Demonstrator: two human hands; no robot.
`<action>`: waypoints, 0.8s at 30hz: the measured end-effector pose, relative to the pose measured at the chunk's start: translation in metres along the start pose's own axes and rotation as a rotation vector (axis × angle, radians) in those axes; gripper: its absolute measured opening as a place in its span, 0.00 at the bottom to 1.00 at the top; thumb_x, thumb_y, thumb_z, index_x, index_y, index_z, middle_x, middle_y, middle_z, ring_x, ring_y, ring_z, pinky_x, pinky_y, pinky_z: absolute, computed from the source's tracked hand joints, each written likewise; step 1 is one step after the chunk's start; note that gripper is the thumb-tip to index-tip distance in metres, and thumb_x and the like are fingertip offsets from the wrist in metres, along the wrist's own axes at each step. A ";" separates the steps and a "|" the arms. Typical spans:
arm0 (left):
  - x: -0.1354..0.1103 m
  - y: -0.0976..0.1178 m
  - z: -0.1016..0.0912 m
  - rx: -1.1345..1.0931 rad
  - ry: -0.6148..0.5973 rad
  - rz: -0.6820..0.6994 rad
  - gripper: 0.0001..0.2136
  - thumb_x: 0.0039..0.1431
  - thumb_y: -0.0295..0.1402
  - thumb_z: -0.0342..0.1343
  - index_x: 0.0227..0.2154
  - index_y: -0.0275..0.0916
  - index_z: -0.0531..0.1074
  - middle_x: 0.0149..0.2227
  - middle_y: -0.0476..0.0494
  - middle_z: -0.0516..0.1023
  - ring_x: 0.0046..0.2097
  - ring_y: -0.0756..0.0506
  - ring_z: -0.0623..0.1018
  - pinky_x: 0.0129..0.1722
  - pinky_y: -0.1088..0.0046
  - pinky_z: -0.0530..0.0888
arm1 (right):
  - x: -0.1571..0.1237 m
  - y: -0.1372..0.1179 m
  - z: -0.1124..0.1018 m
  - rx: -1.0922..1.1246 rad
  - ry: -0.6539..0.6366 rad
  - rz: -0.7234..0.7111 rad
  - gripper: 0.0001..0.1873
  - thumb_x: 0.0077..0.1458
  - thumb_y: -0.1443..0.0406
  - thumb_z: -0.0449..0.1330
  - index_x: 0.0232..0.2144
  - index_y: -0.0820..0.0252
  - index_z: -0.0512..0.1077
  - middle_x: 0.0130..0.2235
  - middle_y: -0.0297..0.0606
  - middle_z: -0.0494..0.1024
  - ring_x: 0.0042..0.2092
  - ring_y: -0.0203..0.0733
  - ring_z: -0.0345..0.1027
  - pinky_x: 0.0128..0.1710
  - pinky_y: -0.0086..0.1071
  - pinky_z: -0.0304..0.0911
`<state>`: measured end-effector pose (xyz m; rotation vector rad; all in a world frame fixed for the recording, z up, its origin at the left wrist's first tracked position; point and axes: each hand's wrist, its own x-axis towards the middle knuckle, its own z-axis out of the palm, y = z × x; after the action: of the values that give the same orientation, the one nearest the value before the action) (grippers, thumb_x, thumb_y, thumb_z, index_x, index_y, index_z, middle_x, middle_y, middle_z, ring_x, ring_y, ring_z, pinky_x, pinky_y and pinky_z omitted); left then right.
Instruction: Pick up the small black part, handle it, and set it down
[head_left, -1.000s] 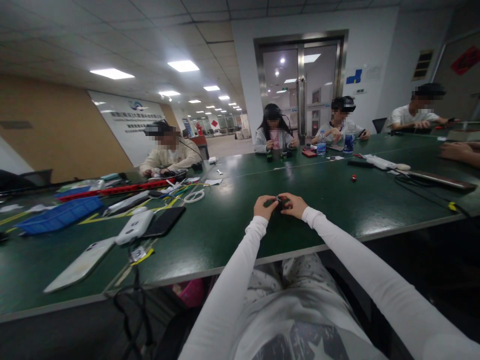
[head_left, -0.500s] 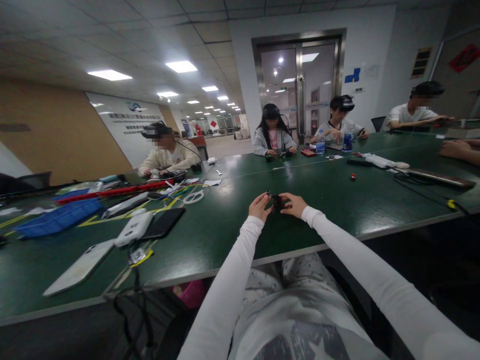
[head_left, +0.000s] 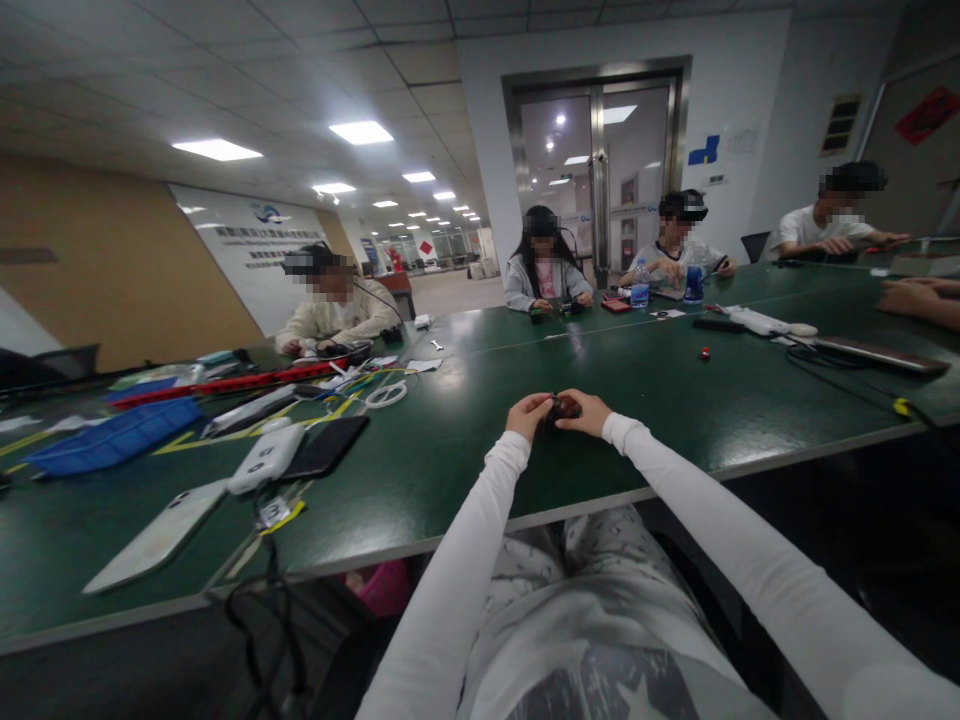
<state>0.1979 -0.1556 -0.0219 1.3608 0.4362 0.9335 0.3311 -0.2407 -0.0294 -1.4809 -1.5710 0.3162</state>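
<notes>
Above the green table, both my hands meet at a small dark object, whose kind is too small and dim to make out. My left hand pinches at its left side, fingertips against it. From the right, my right hand is closed around it with thumb and fingers. Part of the object is hidden behind the fingers. A small red item sits on the table to the right, apart from my hands.
Left on the table are a blue tray, a white phone, a white case, a black phone and a coiled white cable. A white tool and cables lie right. Several people sit across.
My left hand has moved right, closer to my right hand. The small piece its fingertips held up apart is now against the dark object.
</notes>
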 end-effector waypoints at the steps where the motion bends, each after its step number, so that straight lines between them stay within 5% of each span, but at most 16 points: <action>1: 0.002 -0.002 -0.002 0.031 -0.007 0.016 0.16 0.33 0.34 0.61 0.30 0.33 0.71 0.30 0.42 0.74 0.32 0.49 0.72 0.39 0.68 0.66 | 0.000 0.000 0.000 0.007 0.016 -0.007 0.26 0.36 0.62 0.62 0.41 0.61 0.62 0.33 0.36 0.71 0.34 0.35 0.66 0.36 0.32 0.62; 9: 0.005 -0.005 -0.006 0.295 0.001 0.148 0.12 0.43 0.35 0.55 0.30 0.33 0.67 0.32 0.41 0.74 0.36 0.48 0.72 0.42 0.66 0.65 | 0.004 0.004 0.000 -0.005 0.103 0.001 0.22 0.38 0.72 0.56 0.41 0.61 0.62 0.35 0.36 0.71 0.31 0.32 0.65 0.37 0.31 0.62; 16: -0.005 -0.004 -0.004 0.801 -0.045 0.253 0.07 0.52 0.33 0.45 0.33 0.39 0.64 0.33 0.47 0.72 0.37 0.49 0.71 0.41 0.69 0.65 | 0.004 0.006 0.000 -0.020 0.131 0.004 0.20 0.38 0.71 0.56 0.39 0.61 0.63 0.35 0.36 0.71 0.30 0.32 0.65 0.36 0.30 0.63; 24: -0.004 0.011 -0.021 1.023 -0.056 0.294 0.07 0.52 0.31 0.44 0.34 0.39 0.63 0.33 0.45 0.70 0.37 0.48 0.70 0.40 0.69 0.65 | 0.003 0.004 -0.001 -0.037 0.118 0.004 0.20 0.39 0.71 0.57 0.39 0.61 0.64 0.36 0.36 0.71 0.30 0.31 0.65 0.36 0.31 0.63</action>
<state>0.1765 -0.1457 -0.0171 2.4222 0.7331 0.9321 0.3347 -0.2375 -0.0302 -1.5044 -1.4865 0.1988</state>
